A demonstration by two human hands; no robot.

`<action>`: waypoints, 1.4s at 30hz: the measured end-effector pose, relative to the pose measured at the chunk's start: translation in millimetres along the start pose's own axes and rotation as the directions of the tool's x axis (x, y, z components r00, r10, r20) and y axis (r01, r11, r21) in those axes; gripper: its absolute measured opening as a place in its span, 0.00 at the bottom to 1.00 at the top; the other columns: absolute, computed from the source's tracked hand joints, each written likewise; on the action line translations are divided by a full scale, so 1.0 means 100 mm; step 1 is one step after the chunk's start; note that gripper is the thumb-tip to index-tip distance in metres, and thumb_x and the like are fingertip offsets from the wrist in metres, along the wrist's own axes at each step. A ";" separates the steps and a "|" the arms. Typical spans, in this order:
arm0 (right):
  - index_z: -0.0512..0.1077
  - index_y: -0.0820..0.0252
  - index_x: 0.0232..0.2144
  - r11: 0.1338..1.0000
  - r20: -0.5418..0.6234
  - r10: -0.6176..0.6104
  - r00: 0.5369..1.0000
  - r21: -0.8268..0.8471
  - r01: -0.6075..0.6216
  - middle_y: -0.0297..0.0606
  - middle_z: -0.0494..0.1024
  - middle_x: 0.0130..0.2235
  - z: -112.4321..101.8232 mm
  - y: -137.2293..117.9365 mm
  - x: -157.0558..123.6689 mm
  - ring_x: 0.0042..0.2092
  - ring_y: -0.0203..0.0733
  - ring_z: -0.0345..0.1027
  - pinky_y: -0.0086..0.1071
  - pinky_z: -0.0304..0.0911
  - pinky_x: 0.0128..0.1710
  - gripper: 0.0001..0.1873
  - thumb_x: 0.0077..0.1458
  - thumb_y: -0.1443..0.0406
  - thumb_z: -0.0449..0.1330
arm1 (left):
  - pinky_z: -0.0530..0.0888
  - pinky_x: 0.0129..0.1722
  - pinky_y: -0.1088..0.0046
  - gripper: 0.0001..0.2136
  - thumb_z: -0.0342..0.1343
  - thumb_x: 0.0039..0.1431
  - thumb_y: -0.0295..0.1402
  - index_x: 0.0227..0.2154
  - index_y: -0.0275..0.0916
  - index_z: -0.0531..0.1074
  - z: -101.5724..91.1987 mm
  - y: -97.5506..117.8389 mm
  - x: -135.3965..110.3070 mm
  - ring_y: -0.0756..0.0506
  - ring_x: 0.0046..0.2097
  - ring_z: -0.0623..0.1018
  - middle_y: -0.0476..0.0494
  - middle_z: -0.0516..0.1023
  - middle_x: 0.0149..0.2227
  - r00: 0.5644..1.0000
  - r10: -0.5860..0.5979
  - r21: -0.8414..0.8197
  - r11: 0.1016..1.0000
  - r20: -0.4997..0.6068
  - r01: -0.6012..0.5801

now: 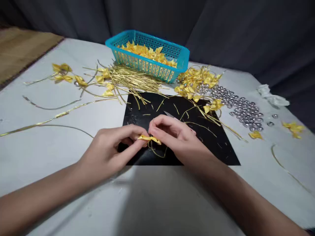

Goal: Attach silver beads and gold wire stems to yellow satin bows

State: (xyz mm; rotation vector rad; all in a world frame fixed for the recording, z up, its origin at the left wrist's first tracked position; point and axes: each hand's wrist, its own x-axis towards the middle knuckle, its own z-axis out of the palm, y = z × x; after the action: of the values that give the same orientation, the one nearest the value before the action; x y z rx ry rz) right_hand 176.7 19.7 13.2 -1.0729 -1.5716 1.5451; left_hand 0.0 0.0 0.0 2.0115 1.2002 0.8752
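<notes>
At the centre of the frame both hands meet over the near edge of a black mat (pixel 211 141) lying on the white bench (pixel 49 154). The left hand (pixel 110 149) and the right hand (pixel 176 134) each pinch one end of a small yellow ribbon bow (pixel 149 139), so the bow sits directly between the two grips, left fingertips on its left end, right fingertips on its right end. A thin gold wire (pixel 157 153) hangs in a loop just below the bow, over the mat; whether either grip also clamps the wire cannot be told.

Beyond the hands, in the upper middle of the frame, a teal basket (pixel 182 54) holds more yellow bows. A bundle of gold wires (pixel 133 80) lies in front of the basket, just left of centre. To the right of it is a pile of bows (pixel 194 82), and further right a spread of silver beads (pixel 243 109). Loose bows (pixel 62 77) and long gold strands (pixel 49 119) lie at the left of the frame.
</notes>
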 end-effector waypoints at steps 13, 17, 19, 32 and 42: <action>0.63 0.61 0.28 0.995 -0.096 -0.097 0.991 -0.025 0.095 0.29 0.62 0.28 0.10 0.02 -0.04 0.30 0.27 0.55 0.21 0.54 0.30 0.07 0.59 0.69 0.52 | 0.68 0.22 0.86 0.04 0.52 0.58 0.29 0.32 0.39 0.73 -0.02 0.03 0.01 0.55 0.25 0.73 0.52 0.79 0.28 0.999 0.040 0.014 0.999 -0.014 -0.040; 0.63 0.61 0.27 0.994 -0.124 -0.102 0.987 0.034 0.107 0.30 0.63 0.28 0.14 0.03 -0.05 0.30 0.27 0.56 0.22 0.56 0.31 0.08 0.59 0.68 0.52 | 0.68 0.22 0.85 0.05 0.52 0.58 0.29 0.34 0.39 0.72 -0.01 0.02 -0.01 0.54 0.26 0.74 0.51 0.79 0.29 0.998 0.055 0.023 0.998 -0.014 -0.054; 0.63 0.60 0.28 0.988 -0.158 -0.100 0.982 0.104 0.117 0.29 0.63 0.28 0.12 0.04 -0.05 0.29 0.27 0.56 0.22 0.58 0.30 0.07 0.59 0.67 0.52 | 0.68 0.24 0.84 0.05 0.52 0.58 0.28 0.35 0.39 0.72 0.02 0.01 -0.03 0.54 0.26 0.75 0.51 0.79 0.29 0.994 0.106 0.024 0.994 0.007 -0.106; 0.61 0.56 0.28 0.967 -0.391 -0.167 0.905 0.114 0.228 0.30 0.64 0.28 -0.15 -0.04 0.02 0.28 0.28 0.60 0.21 0.61 0.30 0.07 0.58 0.64 0.54 | 0.67 0.25 0.85 0.04 0.52 0.59 0.28 0.34 0.40 0.71 0.07 -0.01 -0.07 0.56 0.24 0.72 0.54 0.76 0.26 0.990 0.114 -0.005 0.993 0.083 -0.114; 0.59 0.58 0.28 0.922 -0.601 -0.028 0.799 0.294 0.253 0.26 0.68 0.24 -0.38 -0.26 0.04 0.25 0.24 0.67 0.20 0.64 0.28 0.08 0.60 0.70 0.48 | 0.68 0.26 0.83 0.05 0.51 0.59 0.27 0.34 0.39 0.72 0.07 -0.02 -0.07 0.55 0.25 0.73 0.53 0.77 0.26 0.989 0.107 0.020 0.994 0.101 -0.109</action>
State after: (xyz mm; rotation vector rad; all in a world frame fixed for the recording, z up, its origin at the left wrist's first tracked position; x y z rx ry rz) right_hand 207.0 41.2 41.6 -1.0544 -0.8726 1.1719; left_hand 2.1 -7.2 -7.7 2.1313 1.0613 0.8046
